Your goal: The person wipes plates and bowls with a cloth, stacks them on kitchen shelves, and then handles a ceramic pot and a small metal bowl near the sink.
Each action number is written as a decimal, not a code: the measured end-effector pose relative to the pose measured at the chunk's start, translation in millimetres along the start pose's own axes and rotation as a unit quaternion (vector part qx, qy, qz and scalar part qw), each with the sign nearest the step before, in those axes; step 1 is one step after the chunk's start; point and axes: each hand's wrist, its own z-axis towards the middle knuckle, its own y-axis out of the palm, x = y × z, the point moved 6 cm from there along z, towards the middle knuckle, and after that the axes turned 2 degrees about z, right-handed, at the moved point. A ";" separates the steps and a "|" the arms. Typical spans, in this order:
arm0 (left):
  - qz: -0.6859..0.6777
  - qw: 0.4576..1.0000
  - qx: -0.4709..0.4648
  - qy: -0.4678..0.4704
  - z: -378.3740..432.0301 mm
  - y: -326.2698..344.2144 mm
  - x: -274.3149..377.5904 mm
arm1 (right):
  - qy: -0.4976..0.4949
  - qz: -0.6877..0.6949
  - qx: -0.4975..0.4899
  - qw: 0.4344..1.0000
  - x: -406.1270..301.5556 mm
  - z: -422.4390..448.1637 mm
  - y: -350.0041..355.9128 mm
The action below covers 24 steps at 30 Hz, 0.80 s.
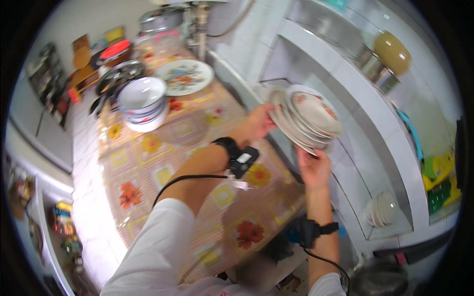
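Both of my hands grip a stack of white ceramic plates [314, 113] with floral decoration, tilted at the mouth of a tiled wall niche [355, 159]. My left hand [262, 121] holds the stack's left rim. Under the near rim is my right hand [314, 166], its fingers partly hidden by the plates. Whether the stack rests on the niche floor, I cannot tell. Beyond my left arm, a stack of white bowls [142, 100] with blue rims stands on the table, and an oval plate [187, 77] with a colourful picture lies behind it.
A flowered tablecloth [185, 127] covers the table. Pans [120, 76], a red-lidded container [115, 51] and a metal pot [162, 18] occupy its far end. Small bowls [381, 210] sit in the niche's near end. The upper shelf holds a metal container [374, 70]. A wok [381, 277] is lower right.
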 end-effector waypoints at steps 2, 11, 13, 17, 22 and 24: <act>-0.010 1.000 0.008 -0.003 -7.2 -3.1 -10.0 | 0.012 -0.018 0.009 1.000 -4.8 -1.9 -16.1; -0.042 0.996 0.071 0.041 -126.3 -37.0 10.1 | 0.076 -0.088 0.029 0.993 59.1 -87.9 9.3; -0.026 0.993 0.105 0.053 -162.2 -39.5 18.9 | 0.095 -0.079 0.009 0.992 74.3 -107.3 13.6; -0.032 0.994 0.070 0.071 -229.9 -68.6 45.9 | 0.171 -0.076 -0.010 0.982 124.4 -144.9 28.6; 0.013 0.983 0.139 0.122 -343.0 -100.7 89.4 | 0.290 -0.081 -0.052 0.952 201.3 -192.7 58.1; 0.010 0.971 0.198 0.131 -386.8 -122.9 107.0 | 0.336 -0.113 -0.070 0.932 238.3 -213.0 79.4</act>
